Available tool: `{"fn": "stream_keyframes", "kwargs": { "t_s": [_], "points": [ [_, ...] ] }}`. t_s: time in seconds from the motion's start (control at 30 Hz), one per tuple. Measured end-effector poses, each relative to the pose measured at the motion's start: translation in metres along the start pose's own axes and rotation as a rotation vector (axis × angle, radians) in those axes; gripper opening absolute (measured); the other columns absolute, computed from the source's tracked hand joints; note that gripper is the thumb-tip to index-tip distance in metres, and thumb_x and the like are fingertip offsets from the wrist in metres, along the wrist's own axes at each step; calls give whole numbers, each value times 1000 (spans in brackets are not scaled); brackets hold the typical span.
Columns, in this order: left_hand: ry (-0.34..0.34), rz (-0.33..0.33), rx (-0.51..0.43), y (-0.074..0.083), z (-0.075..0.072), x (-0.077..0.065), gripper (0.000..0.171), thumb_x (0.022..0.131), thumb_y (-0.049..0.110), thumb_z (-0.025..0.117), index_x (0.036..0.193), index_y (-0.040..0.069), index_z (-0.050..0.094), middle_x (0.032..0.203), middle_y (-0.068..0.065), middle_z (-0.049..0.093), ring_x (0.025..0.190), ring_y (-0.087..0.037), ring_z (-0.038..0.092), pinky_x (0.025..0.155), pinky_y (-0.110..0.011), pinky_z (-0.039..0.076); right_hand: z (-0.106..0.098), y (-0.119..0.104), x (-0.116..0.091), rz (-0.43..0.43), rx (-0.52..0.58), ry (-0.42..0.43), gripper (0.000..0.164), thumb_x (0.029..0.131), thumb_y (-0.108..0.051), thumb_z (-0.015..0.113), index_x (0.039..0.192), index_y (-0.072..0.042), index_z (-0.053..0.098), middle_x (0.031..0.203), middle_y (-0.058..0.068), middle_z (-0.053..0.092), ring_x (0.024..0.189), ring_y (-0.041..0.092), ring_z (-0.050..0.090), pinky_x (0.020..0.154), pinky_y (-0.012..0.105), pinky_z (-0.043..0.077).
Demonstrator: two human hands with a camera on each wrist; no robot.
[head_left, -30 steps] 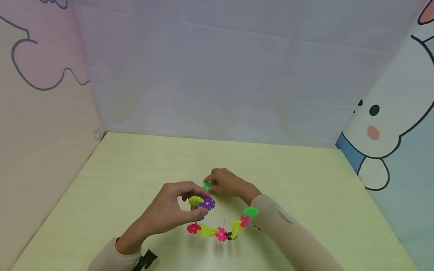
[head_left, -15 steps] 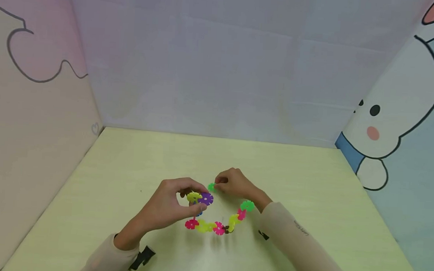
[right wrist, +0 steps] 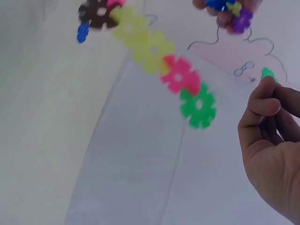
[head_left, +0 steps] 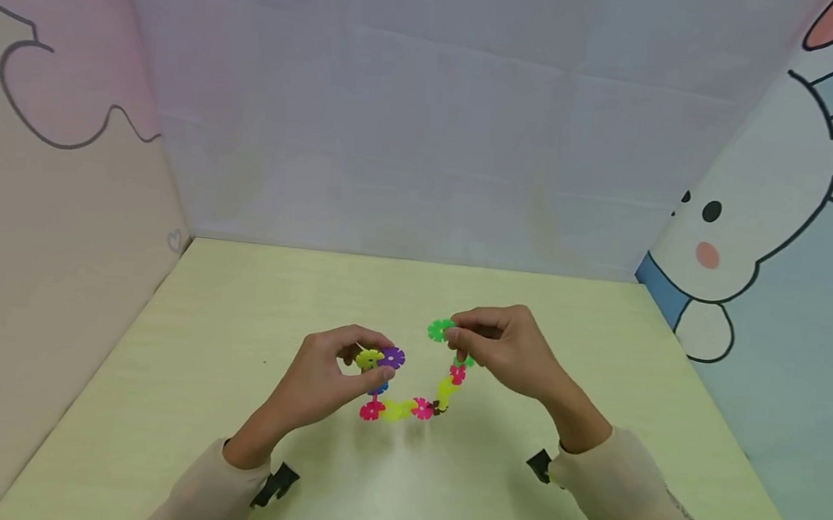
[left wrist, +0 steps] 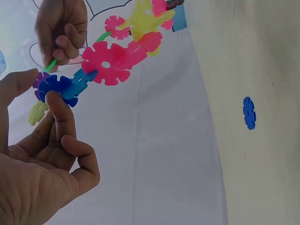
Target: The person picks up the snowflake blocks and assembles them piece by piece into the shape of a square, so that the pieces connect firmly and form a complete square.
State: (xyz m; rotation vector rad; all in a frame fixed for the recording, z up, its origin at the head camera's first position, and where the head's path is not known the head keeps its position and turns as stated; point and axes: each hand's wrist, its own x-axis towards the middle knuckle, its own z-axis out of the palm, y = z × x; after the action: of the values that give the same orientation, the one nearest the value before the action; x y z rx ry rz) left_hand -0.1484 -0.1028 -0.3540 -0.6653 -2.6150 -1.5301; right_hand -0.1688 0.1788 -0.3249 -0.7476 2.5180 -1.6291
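My left hand (head_left: 325, 377) pinches one end of a chain of slotted plastic flower discs, at a purple disc (head_left: 392, 358) beside a yellow one (head_left: 369, 359). Below the fingers, the chain runs through blue and pink (head_left: 371, 410) discs, then yellow (head_left: 398, 410) and brown ones. It curves up at the right to a green end disc (right wrist: 198, 106). Between thumb and fingertips, my right hand (head_left: 518, 352) pinches a loose green flower disc (head_left: 438, 330), raised near that end. In the head view the right fingers partly hide the chain's green end.
A single blue disc (left wrist: 249, 113) lies on the pale table (head_left: 281, 284), seen in the left wrist view. A grey-white cloth wall (head_left: 423, 135) stands behind, with cartoon-printed panels at both sides. Black straps (head_left: 276, 484) hang by the wrists.
My right hand has lifted the loose green disc from beyond the left hand, up and to the right. The left hand keeps its grip on the chain, nearly in place.
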Motion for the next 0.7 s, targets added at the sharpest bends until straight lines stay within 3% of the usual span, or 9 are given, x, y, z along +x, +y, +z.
{"fn": "stream_keyframes", "kwargs": {
  "t_s": [0.13,0.37,0.7],
  "points": [
    [12,11,-2,1,2,0,24,87,26,85,109,26,76,94,15,75,84,-11,63,76,-27,52,14,-13,-10,43,-33,-69,12,99,-17,70,102,-10,79,78,5,73,59,13,62,52,26,50],
    [5,20,4,1,8,-3,26,87,27,85,112,26,77,98,14,76,87,-11,62,77,-26,50,26,-10,-17,44,-99,-61,9,99,-13,70,99,-10,79,77,4,74,56,12,63,52,26,52],
    [-43,35,-2,4,10,-1,29,90,27,81,119,24,76,105,11,76,92,-10,66,80,-28,54,32,-2,-18,9,2,-25,13,97,-8,71,106,-4,78,81,7,76,64,19,71,63,31,62]
  ]
}}
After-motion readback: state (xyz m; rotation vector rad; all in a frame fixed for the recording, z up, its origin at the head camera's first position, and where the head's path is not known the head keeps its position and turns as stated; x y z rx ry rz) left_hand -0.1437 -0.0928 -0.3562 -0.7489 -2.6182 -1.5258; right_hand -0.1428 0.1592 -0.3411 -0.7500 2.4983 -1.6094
